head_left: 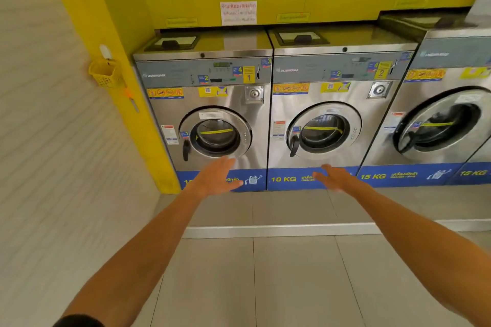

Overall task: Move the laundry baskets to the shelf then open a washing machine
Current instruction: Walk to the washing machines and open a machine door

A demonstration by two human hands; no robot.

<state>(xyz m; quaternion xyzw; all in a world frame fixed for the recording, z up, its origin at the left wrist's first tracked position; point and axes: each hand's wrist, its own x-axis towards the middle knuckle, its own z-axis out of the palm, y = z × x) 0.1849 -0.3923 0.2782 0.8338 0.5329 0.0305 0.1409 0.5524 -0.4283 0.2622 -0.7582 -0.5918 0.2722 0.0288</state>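
Three steel front-loading washing machines stand in a row against a yellow wall. Machine 1 (pixel 204 103) is on the left, its round door (pixel 216 133) shut, with a black handle (pixel 186 150) on the door's left side. Machine 2 (pixel 332 93) stands beside it, door shut too. A larger 15 KG machine (pixel 438 114) is at the right. My left hand (pixel 216 178) reaches forward, empty, fingers apart, just below machine 1's door. My right hand (pixel 336 178) is stretched out, empty, below machine 2's door. No laundry basket or shelf is in view.
A small yellow plastic basket (pixel 105 74) hangs on the yellow pillar at the left. A white tiled wall runs along the left. The floor has grey tiles with a low white step (pixel 279 231) in front of the machines. Posters hang above.
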